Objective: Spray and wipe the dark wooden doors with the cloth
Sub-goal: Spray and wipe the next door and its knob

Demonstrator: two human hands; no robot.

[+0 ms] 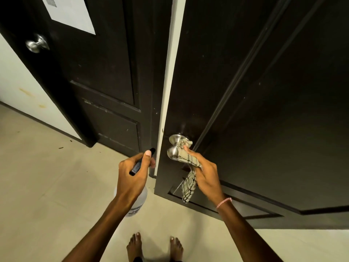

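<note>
Two dark wooden doors meet at a white corner strip: the left door (98, 72) and the right door (264, 110). My left hand (132, 174) grips a clear spray bottle (137, 203) by its black trigger head, nozzle aimed toward the corner. My right hand (205, 174) holds a beige checked cloth (189, 186) and presses it against the neck of the silver knob (173, 151) on the right door. The cloth's loose end hangs down below my fingers.
A second silver knob (36, 44) and a white paper sheet (69, 12) are on the left door. The white corner strip (170, 72) runs between the doors. Pale tiled floor (56, 186) lies below, with my bare feet (154, 246) near the bottom edge.
</note>
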